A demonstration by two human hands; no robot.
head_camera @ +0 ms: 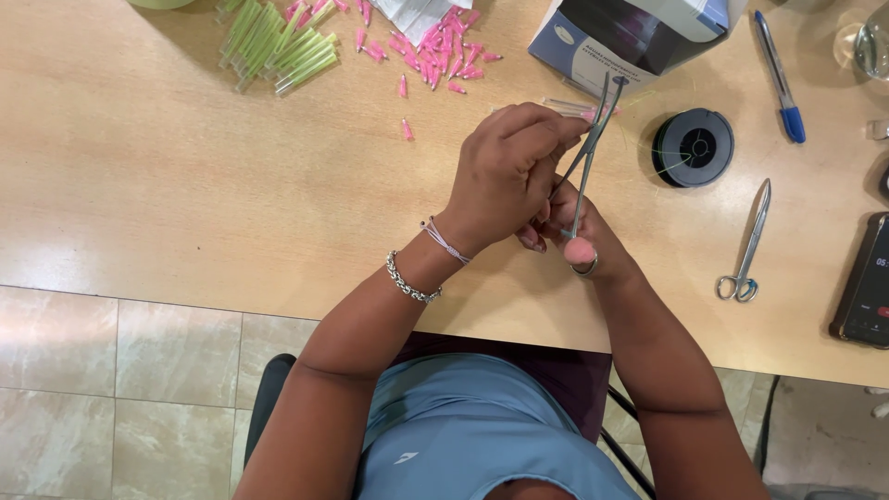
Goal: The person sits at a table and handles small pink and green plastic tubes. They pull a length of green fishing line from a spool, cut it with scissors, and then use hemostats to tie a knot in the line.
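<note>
Above the table (pixel 185 185), right hand (pixel 579 231) grips forceps (pixel 585 153), tips pointing away; left hand (pixel 505 171) closed.

Slim steel forceps (pixel 585 157), tips raised toward the box

- We see a pale, honey-coloured wooden counter (pixel 185 176) with faint straight grain.
- Our silvery grey metal forceps (pixel 585 157) end in a ring capped by a round pink tip.
- Small bright pink plastic caps (pixel 435 51) lie scattered beside pale yellow-green translucent plastic tubes (pixel 278 42).
- The round spool (pixel 694 147) is black, with thin green thread on it.
- The cardboard box (pixel 630 37) is blue and white with a dark opening.
- A blue pen (pixel 780 79) and shiny silver metal scissors (pixel 745 245) lie to the right.
- Our left wrist wears a silver chain bracelet (pixel 408 280) and a white-and-pink cord.
- The floor tiles (pixel 111 389) are mottled beige.
- Our shirt is soft blue.
</note>
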